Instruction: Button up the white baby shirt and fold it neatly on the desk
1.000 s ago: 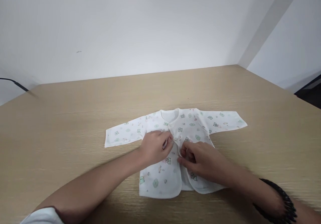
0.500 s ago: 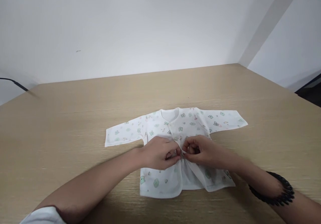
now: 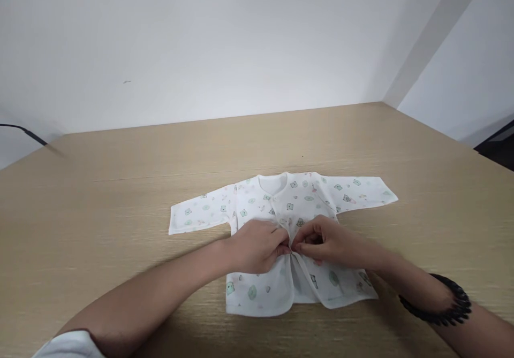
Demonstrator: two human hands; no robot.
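Currently, the left hand [image 3: 257, 245] and right hand [image 3: 331, 243], fingers curled, are pinching the shirt [image 3: 299, 207], closed above them, gaping below.

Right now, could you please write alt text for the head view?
A left hand and a right hand pinch at the front opening of a small white printed shirt, its sleeves spread on a wood-grain tabletop. A black bracelet circles the right arm.

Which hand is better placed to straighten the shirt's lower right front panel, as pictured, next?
Probably the right hand: it overlaps that panel, its forearm on that side. The left hand is over the opposite panel.
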